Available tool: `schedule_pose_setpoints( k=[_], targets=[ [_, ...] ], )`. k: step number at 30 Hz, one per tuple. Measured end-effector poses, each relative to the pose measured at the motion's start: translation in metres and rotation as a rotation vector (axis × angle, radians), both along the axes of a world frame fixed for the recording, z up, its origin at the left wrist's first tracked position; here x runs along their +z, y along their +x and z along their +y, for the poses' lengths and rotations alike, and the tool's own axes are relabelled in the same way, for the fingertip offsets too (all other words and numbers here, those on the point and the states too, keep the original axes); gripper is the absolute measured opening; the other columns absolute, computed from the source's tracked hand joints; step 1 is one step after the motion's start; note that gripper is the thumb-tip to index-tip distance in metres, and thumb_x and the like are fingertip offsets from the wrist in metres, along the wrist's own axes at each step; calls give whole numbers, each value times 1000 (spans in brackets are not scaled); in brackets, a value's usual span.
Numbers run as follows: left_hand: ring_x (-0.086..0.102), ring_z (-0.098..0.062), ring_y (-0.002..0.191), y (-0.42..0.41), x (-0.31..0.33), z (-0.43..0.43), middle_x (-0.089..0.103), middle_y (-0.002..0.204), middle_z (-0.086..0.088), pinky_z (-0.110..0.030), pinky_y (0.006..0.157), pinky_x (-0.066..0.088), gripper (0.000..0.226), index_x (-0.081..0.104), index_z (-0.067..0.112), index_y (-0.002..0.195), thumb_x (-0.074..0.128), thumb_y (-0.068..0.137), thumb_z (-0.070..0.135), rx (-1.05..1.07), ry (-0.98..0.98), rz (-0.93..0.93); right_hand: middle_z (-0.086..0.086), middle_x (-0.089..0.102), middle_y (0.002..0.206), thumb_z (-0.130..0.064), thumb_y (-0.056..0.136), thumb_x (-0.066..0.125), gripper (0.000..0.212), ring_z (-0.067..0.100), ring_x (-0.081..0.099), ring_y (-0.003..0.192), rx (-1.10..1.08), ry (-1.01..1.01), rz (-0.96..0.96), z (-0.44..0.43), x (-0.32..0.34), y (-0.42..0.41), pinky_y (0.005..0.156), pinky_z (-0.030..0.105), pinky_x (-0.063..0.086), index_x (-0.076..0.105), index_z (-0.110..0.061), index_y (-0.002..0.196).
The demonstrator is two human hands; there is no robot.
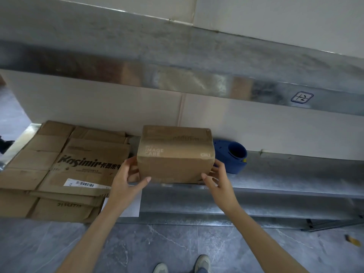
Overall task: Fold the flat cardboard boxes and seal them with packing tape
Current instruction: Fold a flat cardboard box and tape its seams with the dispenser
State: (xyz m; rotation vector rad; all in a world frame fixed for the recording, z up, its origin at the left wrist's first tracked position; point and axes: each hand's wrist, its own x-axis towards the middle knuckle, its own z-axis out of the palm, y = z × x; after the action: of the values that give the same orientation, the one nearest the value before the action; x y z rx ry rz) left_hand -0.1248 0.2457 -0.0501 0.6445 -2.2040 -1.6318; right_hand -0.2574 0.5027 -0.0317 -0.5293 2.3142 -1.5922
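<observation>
On the dull metal surface (285, 174), left hand (126, 180) and right hand (218, 181) clasp a squat cardboard box (175, 154), fingers curled.

A matt brown cardboard box (175, 154), fairly smooth, with faint pale print. Flattened cardboard sheets (49, 154), matt, creased and scuffed, one carrying a white paper label (82, 183). A dull grey metal shelf (275, 174) with a blotchy sheen. A smooth blue plastic tape dispenser (234, 156). A grey, veined, stone-like floor (177, 243).
</observation>
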Motion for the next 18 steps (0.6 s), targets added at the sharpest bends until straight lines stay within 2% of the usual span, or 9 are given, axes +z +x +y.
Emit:
schedule_pose_setpoints(
  k=[2, 4, 6, 8, 10, 13, 18],
  targets=[
    [58, -2, 116, 5, 9, -2, 58, 129, 15, -27, 94, 48, 63, 48, 32, 135, 81, 82, 20, -24, -29, 16, -8, 64, 120, -27, 97, 60, 44, 4, 62, 109, -21, -10, 23, -1, 9, -3, 83, 18, 52, 40, -29, 136],
    [55, 0, 119, 9, 17, -2, 54, 133, 18, -17, 93, 46, 67, 47, 33, 137, 82, 81, 21, -47, -16, 11, -3, 66, 116, -31, 94, 62, 45, 5, 63, 109, -31, -4, 55, 2, 13, -4, 81, 16, 52, 40, -34, 134],
    [51, 13, 116, 13, 26, 2, 51, 128, 34, -4, 87, 42, 69, 45, 39, 135, 81, 80, 19, -60, -9, 10, -1, 65, 119, -29, 92, 66, 46, 8, 63, 110, -35, -18, 47, 4, 16, -1, 83, 21, 54, 42, -37, 131],
    [46, 22, 112, 16, 31, 6, 48, 118, 49, 3, 85, 37, 68, 45, 42, 131, 81, 80, 16, -59, -24, 15, -5, 65, 122, -27, 89, 71, 50, 9, 63, 113, -29, -8, 51, 6, 17, 2, 89, 31, 56, 44, -37, 130],
    [45, 22, 115, 18, 33, 8, 49, 121, 46, 3, 86, 36, 69, 46, 40, 132, 83, 79, 16, -45, -35, 22, -8, 67, 120, -26, 86, 75, 54, 7, 63, 113, -12, 23, 71, 7, 19, 5, 93, 38, 56, 45, -38, 129],
    [47, 20, 114, 19, 32, 9, 58, 122, 30, -3, 85, 39, 68, 51, 37, 131, 85, 76, 16, 16, -1, 33, -14, 66, 119, -24, 82, 79, 57, 3, 61, 114, -14, 59, 113, 7, 25, 8, 92, 39, 56, 48, -37, 128],
    [54, 14, 108, 14, 34, 14, 59, 119, 24, -9, 84, 46, 62, 55, 30, 125, 86, 75, 11, 126, -58, 99, -26, 55, 124, -9, 78, 82, 61, -11, 51, 116, -44, 95, 249, 0, 35, 11, 94, 13, 45, 51, -25, 129]
  ],
)
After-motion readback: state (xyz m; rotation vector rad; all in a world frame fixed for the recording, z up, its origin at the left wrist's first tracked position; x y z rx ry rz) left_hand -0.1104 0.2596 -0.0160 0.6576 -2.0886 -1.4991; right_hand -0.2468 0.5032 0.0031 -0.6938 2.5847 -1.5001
